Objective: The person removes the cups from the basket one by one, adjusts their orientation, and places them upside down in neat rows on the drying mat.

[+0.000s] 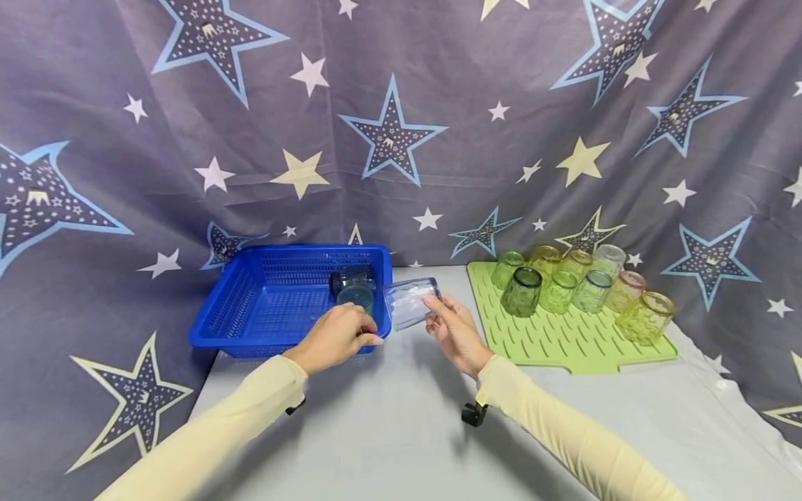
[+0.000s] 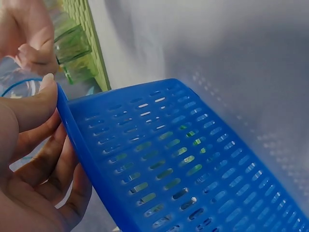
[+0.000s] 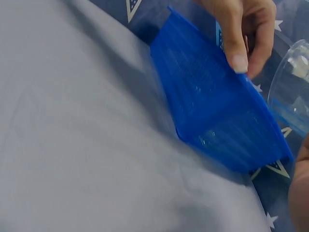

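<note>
My right hand (image 1: 459, 332) grips a clear drinking glass (image 1: 407, 300) with a bluish tint, thumb along its side. The glass lies tilted in the air beside the right wall of a blue plastic basket (image 1: 269, 346). At the basket's near right corner my left hand (image 1: 340, 335) holds the rim between thumb and fingers. In the right wrist view its thumb (image 3: 239, 62) lies over the rim. Inside the basket, a greenish glass (image 1: 355, 296) is partly hidden behind the left hand, and a dark blue glass (image 1: 351, 277) lies on its side behind that.
To the right lies a light green ribbed drying mat (image 1: 532, 348), bearing several coloured glasses, including a dark green one (image 1: 521, 292) and a yellow one (image 1: 647, 319). A star-patterned cloth (image 1: 401, 209) hangs behind the white table (image 1: 388, 431).
</note>
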Demonstrator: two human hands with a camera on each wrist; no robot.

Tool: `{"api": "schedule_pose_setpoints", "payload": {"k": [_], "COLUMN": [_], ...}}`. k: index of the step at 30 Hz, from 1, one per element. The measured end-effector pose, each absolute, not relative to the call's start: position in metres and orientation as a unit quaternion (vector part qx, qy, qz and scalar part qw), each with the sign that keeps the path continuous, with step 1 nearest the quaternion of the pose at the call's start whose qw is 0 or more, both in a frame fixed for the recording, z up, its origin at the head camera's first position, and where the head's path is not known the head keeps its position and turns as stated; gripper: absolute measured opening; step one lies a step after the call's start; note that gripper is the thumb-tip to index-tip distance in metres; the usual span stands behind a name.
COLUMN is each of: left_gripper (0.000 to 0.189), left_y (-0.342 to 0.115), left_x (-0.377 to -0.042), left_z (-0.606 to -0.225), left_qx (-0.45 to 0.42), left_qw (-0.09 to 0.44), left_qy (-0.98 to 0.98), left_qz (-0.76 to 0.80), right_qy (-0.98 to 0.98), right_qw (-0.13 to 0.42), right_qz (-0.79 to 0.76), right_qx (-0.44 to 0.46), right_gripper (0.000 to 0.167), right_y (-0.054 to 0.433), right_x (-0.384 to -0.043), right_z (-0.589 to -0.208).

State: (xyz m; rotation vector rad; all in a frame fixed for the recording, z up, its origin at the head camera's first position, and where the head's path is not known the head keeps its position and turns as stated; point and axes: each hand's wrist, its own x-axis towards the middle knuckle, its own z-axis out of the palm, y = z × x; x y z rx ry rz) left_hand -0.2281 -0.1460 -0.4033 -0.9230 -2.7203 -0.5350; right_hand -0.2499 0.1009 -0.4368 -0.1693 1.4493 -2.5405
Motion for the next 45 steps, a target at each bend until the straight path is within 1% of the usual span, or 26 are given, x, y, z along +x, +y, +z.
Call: {"api": "schedule_pose_setpoints", "payload": {"k": [3,8,16,25,31,38,41,45], "left_gripper": [0.016,0.019,0.017,0.014,0.016,0.019,0.019,0.019], "left_y": [-0.146,-0.147,-0.147,-0.146,-0.147,-0.147,-0.147,-0.146], "left_x": [-0.229,-0.228,-0.227,-0.229,-0.23,-0.23,-0.23,-0.23], "left_z": [-0.404,-0.403,-0.403,-0.405,-0.405,-0.405,-0.405,-0.406], "left_qx": [-0.321,-0.325,-0.317,-0.333,-0.345,-0.349,-0.35,-0.35], "left_qw": [0.114,0.118,0.115,0.136,0.145,0.149,0.149,0.149], "left_qy": [-0.923,-0.921,-0.924,-0.919,-0.913,-0.911,-0.911,-0.911], "left_qz": [-0.177,-0.181,-0.178,-0.164,-0.161,-0.161,-0.159,-0.16], "right_qy": [0.517,0.556,0.604,0.7,0.745,0.772,0.771,0.78], "right_qw": [0.098,0.091,0.083,0.063,0.048,0.038,0.03,0.013], "right_qz": [-0.849,-0.825,-0.793,-0.711,-0.665,-0.631,-0.632,-0.621], "right_qx": [-0.054,-0.041,-0.025,0.007,0.032,0.064,0.081,0.081], "right_gripper": [0.042,0.05,0.062,0.079,0.081,0.093,0.095,0.094], "right_y": [0.109,0.123,0.159,0.21,0.248,0.293,0.31,0.331], "right_x": [-0.252,-0.255,-0.257,-0.257,-0.253,-0.247,-0.245,-0.243], "right_z": [-0.439,-0.442,-0.447,-0.454,-0.453,-0.45,-0.45,-0.45]}}
